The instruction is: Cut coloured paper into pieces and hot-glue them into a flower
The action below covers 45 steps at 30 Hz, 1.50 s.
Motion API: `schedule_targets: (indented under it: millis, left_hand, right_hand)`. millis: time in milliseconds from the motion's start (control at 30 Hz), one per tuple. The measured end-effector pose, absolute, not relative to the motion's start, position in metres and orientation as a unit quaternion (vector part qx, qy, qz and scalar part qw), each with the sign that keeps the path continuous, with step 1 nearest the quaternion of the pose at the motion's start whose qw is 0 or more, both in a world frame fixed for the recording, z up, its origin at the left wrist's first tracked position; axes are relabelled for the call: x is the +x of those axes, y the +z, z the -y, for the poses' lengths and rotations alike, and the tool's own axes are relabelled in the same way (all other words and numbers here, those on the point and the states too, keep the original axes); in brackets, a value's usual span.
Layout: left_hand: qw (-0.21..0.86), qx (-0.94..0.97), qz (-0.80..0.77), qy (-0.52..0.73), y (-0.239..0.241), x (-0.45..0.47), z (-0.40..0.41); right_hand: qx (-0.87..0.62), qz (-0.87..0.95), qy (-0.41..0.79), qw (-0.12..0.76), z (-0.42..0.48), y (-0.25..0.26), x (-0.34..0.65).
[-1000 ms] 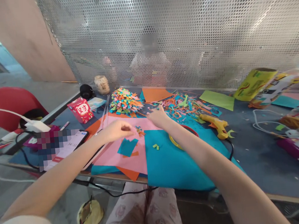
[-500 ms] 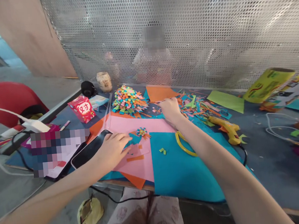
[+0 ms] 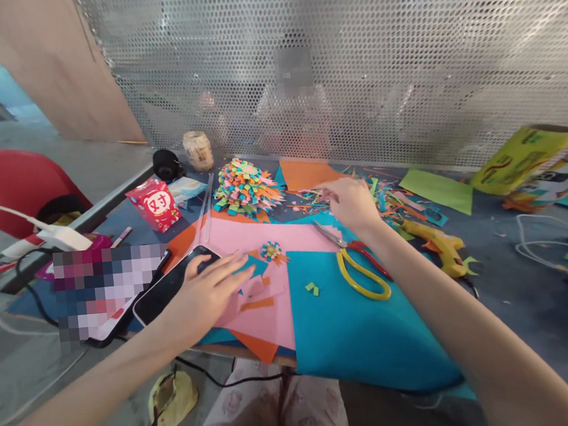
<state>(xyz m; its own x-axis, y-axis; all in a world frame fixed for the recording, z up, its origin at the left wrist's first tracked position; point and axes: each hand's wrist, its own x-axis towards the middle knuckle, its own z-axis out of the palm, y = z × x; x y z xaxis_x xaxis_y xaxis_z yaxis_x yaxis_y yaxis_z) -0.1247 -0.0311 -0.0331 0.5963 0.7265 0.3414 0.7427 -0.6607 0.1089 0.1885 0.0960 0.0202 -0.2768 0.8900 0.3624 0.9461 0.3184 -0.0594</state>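
My left hand (image 3: 213,287) is open, its fingers spread over the edge of a dark phone (image 3: 165,296) and over cut strips on pink paper. A small paper rosette (image 3: 271,252) lies just beyond its fingertips. Above the pile of shredded paper scraps (image 3: 397,198) is my right hand (image 3: 351,202), index finger stretched left and the other fingers bent, with nothing visible held. Below it, yellow-and-red-handled scissors (image 3: 363,273) rest on a blue sheet (image 3: 349,340), partly under my forearm. A cone of many-coloured paper tabs (image 3: 246,188) stands between my hands, farther back.
A yellow hot glue gun (image 3: 439,247) lies to the right, near a green sheet (image 3: 436,191) and a yellow roll (image 3: 522,159). On the left are a red packet (image 3: 154,206), a second phone (image 3: 122,293) and a jar (image 3: 197,150). A perforated metal panel (image 3: 375,66) closes off the back.
My right hand has moved to the right, across the scraps, uncovering more of the scissors. My left hand has stayed nearly in place, its fingers shifting slightly.
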Motion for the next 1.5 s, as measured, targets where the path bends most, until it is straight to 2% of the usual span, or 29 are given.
schedule_targets:
  millis: [133,333,400,533,600,833,933,1000,1033,1100,1200,1267,1333,1400,1433,1500]
  left_hand:
    - [-0.01,-0.9,0.394,-0.184,-0.015,-0.118,0.033]
    - [-0.03,-0.914,0.349,-0.202,-0.031,-0.113,0.037]
    - [-0.04,-0.907,0.355,-0.225,-0.031,-0.112,0.036]
    - [-0.087,-0.852,0.403,-0.322,-0.016,-0.095,0.039]
    - [-0.137,-0.823,0.407,-0.371,-0.005,-0.078,0.043]
    - [-0.349,-0.753,0.409,-0.38,0.012,-0.036,0.05]
    - [-0.467,-0.708,0.391,-0.356,0.008,-0.036,0.042]
    - [-0.508,-0.695,0.378,-0.34,0.006,-0.036,0.035]
    - [-0.494,-0.699,0.382,-0.348,0.004,-0.036,0.032]
    - [-0.39,-0.744,0.389,-0.378,-0.001,-0.032,0.028]
    - [-0.118,-0.876,0.319,-0.343,-0.012,-0.02,0.027]
    - [0.036,-0.926,0.265,-0.267,-0.017,-0.013,0.027]
    - [0.127,-0.931,0.263,-0.221,-0.017,-0.013,0.027]
    - [0.154,-0.923,0.296,-0.194,-0.013,-0.019,0.026]
    - [0.147,-0.921,0.316,-0.177,-0.01,-0.024,0.024]
    - [0.113,-0.922,0.346,-0.131,-0.007,-0.035,0.021]
  right_hand:
    - [-0.563,0.801,-0.034,0.201,-0.066,0.024,0.168]
    - [-0.519,0.822,0.082,0.218,-0.029,0.018,0.155]
    - [-0.489,0.829,0.156,0.223,-0.019,0.019,0.159]
    - [-0.371,0.796,0.393,0.272,0.004,0.022,0.159]
    - [-0.345,0.775,0.445,0.286,0.014,0.021,0.155]
    - [-0.354,0.77,0.419,0.325,0.027,0.008,0.153]
    - [-0.339,0.763,0.448,0.321,0.026,0.003,0.159]
    - [-0.314,0.749,0.49,0.316,0.025,0.0,0.16]
    - [-0.298,0.734,0.521,0.318,0.024,-0.002,0.159]
    - [-0.265,0.682,0.595,0.332,0.024,-0.004,0.156]
    - [-0.255,0.585,0.678,0.364,0.026,-0.001,0.151]
    - [-0.284,0.56,0.685,0.369,0.027,0.006,0.154]
    - [-0.321,0.592,0.649,0.354,0.025,0.015,0.168]
    - [-0.369,0.688,0.525,0.34,0.019,0.023,0.191]
    - [-0.426,0.739,0.412,0.321,0.014,0.025,0.206]
    - [-0.615,0.748,0.089,0.231,0.006,0.027,0.241]
